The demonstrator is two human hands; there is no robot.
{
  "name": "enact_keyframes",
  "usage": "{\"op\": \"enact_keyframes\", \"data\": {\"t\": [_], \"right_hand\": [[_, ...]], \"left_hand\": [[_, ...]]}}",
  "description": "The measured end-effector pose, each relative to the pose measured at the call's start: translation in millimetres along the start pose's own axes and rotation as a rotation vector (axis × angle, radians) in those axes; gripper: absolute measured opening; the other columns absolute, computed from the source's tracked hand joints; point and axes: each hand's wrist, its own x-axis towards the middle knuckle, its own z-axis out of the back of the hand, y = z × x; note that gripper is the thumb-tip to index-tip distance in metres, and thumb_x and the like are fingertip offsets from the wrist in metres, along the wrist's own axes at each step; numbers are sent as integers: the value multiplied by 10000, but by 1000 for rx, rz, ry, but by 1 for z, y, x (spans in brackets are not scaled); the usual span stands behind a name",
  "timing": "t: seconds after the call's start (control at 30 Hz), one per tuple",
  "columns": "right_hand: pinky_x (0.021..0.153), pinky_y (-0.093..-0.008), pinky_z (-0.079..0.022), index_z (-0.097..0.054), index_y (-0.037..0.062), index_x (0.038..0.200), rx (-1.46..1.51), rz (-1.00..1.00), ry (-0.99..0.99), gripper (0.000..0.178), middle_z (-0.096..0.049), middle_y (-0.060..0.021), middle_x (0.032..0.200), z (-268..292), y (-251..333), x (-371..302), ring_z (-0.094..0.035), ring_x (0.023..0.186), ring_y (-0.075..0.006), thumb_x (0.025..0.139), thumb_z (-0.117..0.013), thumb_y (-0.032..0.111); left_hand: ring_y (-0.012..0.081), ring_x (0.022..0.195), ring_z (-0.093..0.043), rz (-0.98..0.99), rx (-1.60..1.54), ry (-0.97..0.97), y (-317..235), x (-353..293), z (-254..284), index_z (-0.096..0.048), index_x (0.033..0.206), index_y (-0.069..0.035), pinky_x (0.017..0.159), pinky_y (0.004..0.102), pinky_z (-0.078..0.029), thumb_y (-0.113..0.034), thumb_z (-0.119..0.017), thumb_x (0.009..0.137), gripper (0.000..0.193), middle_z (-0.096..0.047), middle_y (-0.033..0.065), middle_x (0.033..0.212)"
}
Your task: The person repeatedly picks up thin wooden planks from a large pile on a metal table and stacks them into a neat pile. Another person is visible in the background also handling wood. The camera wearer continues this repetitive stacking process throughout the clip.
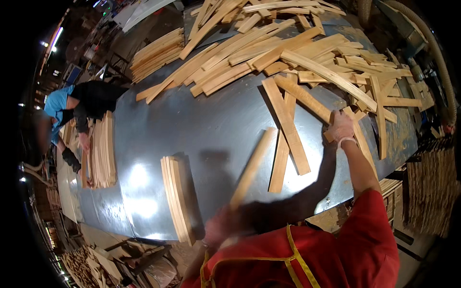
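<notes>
a slat (253,167) is grasped by left fingers (219,224), a board (306,99) by right fingers (340,125), the counter (182,122) beyond cluttered with heaped lumber (286,50).

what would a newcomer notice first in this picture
Probably the big jumble of pale boards heaped over the far side of the shiny grey table. Then the red shirt at the bottom, with the left grip blurred at the near end of a slat and the right grip on a board by the heap. At the left, a co-worker in blue leans over bundled strips.
</notes>
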Motion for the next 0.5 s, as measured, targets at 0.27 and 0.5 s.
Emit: {"op": "enact_keyframes", "data": {"t": [0.27, 0.5], "right_hand": [[1119, -432, -469, -439, 9, 1581, 609, -37, -58, 883, -620, -308, 1371, -19, 131, -160, -608, 1284, -444, 896, -780, 450], [807, -368, -574, -729, -19, 1213, 1314, -238, 455, 296, -750, -106, 977, -44, 192, -255, -710, 859, -209, 929, -710, 64]], "left_hand": [[438, 1282, -599, 136, 502, -714, 130, -60, -1, -681, 1084, -44, 977, 587, -527, -253, -691, 931, 259, -662, 223, 1333], [428, 1356, -529, 475, -45, -356, 149, -79, 22, -513, 1440, -87, 1106, 597, -426, -304, -773, 831, 697, -497, 155, 1540]]}}
